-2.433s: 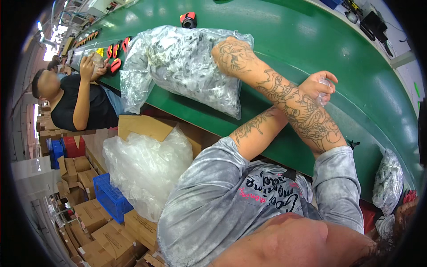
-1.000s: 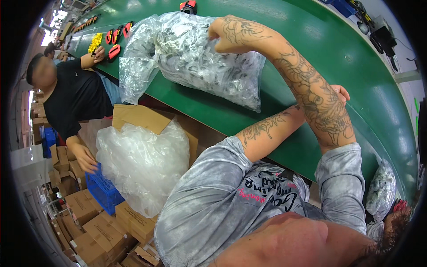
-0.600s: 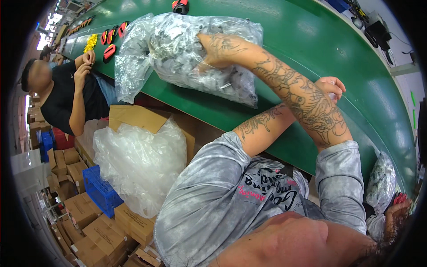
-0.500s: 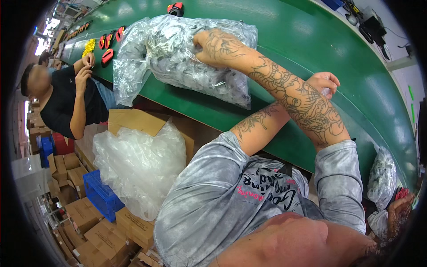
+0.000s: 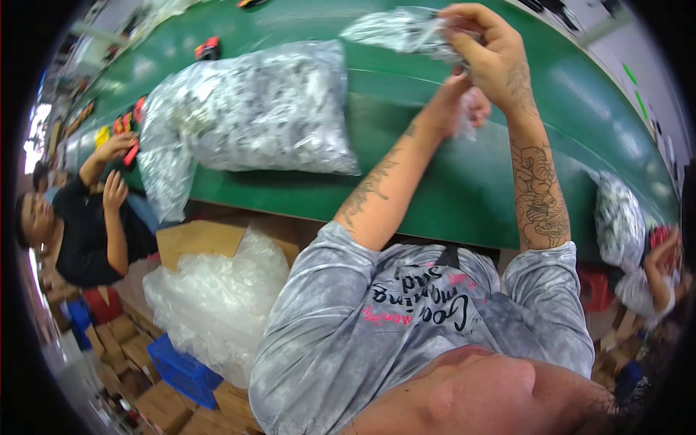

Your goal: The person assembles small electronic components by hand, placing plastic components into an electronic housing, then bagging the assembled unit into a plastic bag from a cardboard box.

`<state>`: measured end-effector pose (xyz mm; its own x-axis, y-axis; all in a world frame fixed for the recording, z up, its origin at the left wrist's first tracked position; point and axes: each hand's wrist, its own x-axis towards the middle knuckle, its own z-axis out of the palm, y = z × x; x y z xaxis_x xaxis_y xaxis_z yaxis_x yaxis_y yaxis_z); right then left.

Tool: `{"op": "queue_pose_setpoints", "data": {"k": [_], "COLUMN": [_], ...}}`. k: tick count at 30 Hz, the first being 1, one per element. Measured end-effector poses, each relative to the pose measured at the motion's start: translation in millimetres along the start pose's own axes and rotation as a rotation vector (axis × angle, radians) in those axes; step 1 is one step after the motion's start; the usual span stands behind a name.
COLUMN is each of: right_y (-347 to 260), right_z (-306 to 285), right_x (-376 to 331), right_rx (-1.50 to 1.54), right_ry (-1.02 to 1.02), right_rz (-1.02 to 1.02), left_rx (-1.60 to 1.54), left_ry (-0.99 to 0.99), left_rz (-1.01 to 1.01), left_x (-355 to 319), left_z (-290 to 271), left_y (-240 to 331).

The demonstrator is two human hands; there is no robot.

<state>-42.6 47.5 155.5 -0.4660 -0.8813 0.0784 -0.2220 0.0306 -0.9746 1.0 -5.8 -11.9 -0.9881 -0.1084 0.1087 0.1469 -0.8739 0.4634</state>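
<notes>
A crumpled clear plastic bag (image 5: 399, 32) hangs out to the left from my right hand (image 5: 493, 54), whose thumb and fingers are pinched on it above the green table. My left hand (image 5: 453, 105) is just below, closed around a bit of clear plastic (image 5: 467, 125). Whether that bit belongs to the same bag, I cannot tell. To the left of both hands lies a large, full clear plastic sack (image 5: 268, 109), packed with many small greyish pieces. Neither hand touches this sack.
The green worktable (image 5: 406, 196) runs across the view. Red-and-black parts (image 5: 208, 48) lie beyond the sack. A person in black (image 5: 87, 225) works at the left, another at the far right beside a filled bag (image 5: 620, 217). A carton (image 5: 196, 243) with loose plastic stands below.
My right hand has left the large sack and moved right, now holding a crumpled clear bag. My arms are no longer crossed. The whole view has turned, shifting the sack left.
</notes>
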Motion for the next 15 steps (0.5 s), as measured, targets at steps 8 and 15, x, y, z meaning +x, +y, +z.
{"op": "queue_pose_setpoints", "data": {"k": [8,15], "right_y": [108,142], "right_z": [-62,-75], "right_x": [-80,-119], "right_rx": [-0.146,-0.078], "right_ry": [0.605,0.711], "right_rz": [-0.067,0.038], "left_rx": [0.253,0.741], "left_ry": [0.0,0.214], "left_rz": [0.007,-0.01], "left_x": [3,10], "left_z": [11,2], "left_y": [-11,-21]}}
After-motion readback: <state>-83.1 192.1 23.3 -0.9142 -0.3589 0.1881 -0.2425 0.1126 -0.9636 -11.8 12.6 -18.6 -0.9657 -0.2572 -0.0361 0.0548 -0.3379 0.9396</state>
